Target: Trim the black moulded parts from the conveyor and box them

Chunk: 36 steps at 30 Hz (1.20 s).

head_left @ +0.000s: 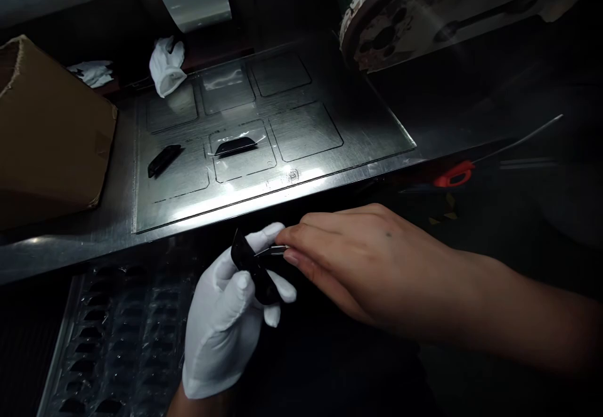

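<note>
My left hand [221, 316], in a white glove, is closed around a glossy black part [257, 272], long and narrow with slanted ends, held tilted below the bench edge. In my bare right hand [358, 260] the thumb and fingers pinch a thin metal tool [277, 250] that looks like tweezers. Its tip meets the face of the black part or hovers just over it; which one, I cannot tell. On the metal plate [311, 128] lie another black part [164, 161] and a black part with clear film [236, 146].
At the left stands a cardboard box [56, 134]. White gloves [167, 68] lie at the back of the plate. A clear tray [70, 316] of black parts sits lower left. A red-handled tool [455, 174] sticks out at right, below a wheel-like machine part [391, 34].
</note>
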{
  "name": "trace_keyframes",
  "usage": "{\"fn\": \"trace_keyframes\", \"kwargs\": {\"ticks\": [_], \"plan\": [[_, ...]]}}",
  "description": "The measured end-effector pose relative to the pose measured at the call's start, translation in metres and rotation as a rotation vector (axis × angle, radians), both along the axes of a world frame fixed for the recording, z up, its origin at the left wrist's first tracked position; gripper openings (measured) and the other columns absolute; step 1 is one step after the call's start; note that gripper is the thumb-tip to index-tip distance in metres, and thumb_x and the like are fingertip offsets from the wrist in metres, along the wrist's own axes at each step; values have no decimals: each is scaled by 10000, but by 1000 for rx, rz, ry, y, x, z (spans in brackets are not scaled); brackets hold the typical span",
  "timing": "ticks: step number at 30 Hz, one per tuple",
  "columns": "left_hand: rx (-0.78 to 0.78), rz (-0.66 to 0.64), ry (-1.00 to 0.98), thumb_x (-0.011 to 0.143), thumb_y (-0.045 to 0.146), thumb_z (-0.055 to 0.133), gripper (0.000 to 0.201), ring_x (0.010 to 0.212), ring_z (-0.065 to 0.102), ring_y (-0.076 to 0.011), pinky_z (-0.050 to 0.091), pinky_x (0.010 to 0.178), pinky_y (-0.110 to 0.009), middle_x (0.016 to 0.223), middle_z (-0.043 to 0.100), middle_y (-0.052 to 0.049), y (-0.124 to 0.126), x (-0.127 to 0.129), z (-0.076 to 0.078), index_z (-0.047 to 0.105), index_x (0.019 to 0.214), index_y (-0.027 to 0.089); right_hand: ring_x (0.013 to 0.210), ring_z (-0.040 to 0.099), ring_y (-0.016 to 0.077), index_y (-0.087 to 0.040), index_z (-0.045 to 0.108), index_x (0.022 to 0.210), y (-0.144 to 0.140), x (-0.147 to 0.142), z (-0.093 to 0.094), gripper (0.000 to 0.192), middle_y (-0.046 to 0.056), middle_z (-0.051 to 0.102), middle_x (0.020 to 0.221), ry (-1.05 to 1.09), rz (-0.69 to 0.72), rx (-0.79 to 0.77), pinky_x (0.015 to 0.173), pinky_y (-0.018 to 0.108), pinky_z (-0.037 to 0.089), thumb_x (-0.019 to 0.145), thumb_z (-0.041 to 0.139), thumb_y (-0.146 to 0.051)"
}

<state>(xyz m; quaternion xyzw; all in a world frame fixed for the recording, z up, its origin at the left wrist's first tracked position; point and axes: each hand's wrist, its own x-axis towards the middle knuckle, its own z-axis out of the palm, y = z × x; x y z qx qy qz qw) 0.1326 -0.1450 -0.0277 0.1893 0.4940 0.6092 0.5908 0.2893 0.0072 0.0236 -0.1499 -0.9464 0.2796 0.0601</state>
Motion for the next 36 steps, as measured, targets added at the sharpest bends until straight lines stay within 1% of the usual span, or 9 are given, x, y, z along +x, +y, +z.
{"fn": "trace_keyframes", "kwargs": {"ticks": [3, 8, 15, 18, 21, 25, 29, 32, 36], "plan": [[-23, 21, 49, 958, 518, 672, 464, 563, 581, -105, 475, 530, -202, 792, 729, -68, -2, 0, 0, 715, 1320, 231, 642, 590, 147, -179, 718, 1091, 0, -2, 1, 211, -13, 659, 807, -15, 11, 12, 592, 296, 398, 1049, 522, -244], [-56, 10, 99, 971, 482, 662, 499, 618, 601, -116, 504, 597, -215, 818, 733, -71, -7, -1, 1, 664, 1404, 234, 657, 620, 149, -182, 715, 1023, 0, -1, 2, 157, -5, 692, 836, -61, 52, 24, 611, 292, 429, 1012, 559, -192], [-59, 54, 94, 979, 435, 669, 431, 650, 648, -123, 523, 606, -201, 819, 752, -79, -2, 0, 2, 703, 1356, 228, 694, 665, 161, -193, 729, 1116, -1, 4, 3, 196, 4, 724, 873, -105, 86, 59, 609, 295, 443, 1006, 568, -183], [-46, 95, 53, 994, 376, 656, 337, 751, 708, -149, 534, 581, -195, 1026, 786, -102, -1, 1, 1, 732, 1304, 268, 660, 652, 160, -207, 729, 1098, 0, 6, 3, 188, -5, 715, 835, -135, 100, 69, 578, 297, 413, 1003, 569, -182], [-24, 151, 21, 984, 333, 674, 303, 816, 732, -169, 558, 576, -214, 1254, 747, -117, -1, 1, 0, 741, 1272, 269, 633, 635, 157, -213, 723, 1028, 1, 7, 2, 152, -8, 711, 823, -159, 115, 78, 546, 297, 370, 994, 579, -181], [-105, 189, 15, 948, 306, 728, 333, 851, 762, -216, 607, 623, -262, 1087, 790, -100, -2, 0, 0, 729, 1272, 229, 574, 595, 151, -218, 690, 914, 2, 5, 3, 119, -20, 695, 789, -162, 108, 113, 516, 299, 315, 978, 598, -178], [-218, 231, 84, 944, 281, 741, 360, 1041, 763, -214, 615, 912, -267, 1127, 807, -89, -3, -2, 0, 715, 1297, 215, 543, 572, 155, -210, 674, 877, 2, 4, 3, 123, -18, 670, 734, -167, 102, 166, 509, 300, 283, 970, 601, -173], [-195, 254, 35, 957, 258, 718, 323, 1070, 757, -204, 593, 996, -290, 1120, 812, -66, -1, -1, 2, 720, 1279, 228, 558, 579, 163, -209, 679, 889, 1, 4, 2, 131, -13, 670, 740, -158, 104, 174, 510, 307, 277, 979, 588, -178], [-108, 288, -98, 955, 233, 704, 253, 995, 776, -213, 635, 953, -351, 1041, 818, -46, 3, 0, 3, 743, 1205, 246, 569, 583, 160, -212, 697, 926, 0, 7, 0, 142, -12, 671, 754, -157, 116, 162, 506, 306, 264, 998, 575, -199]]}}
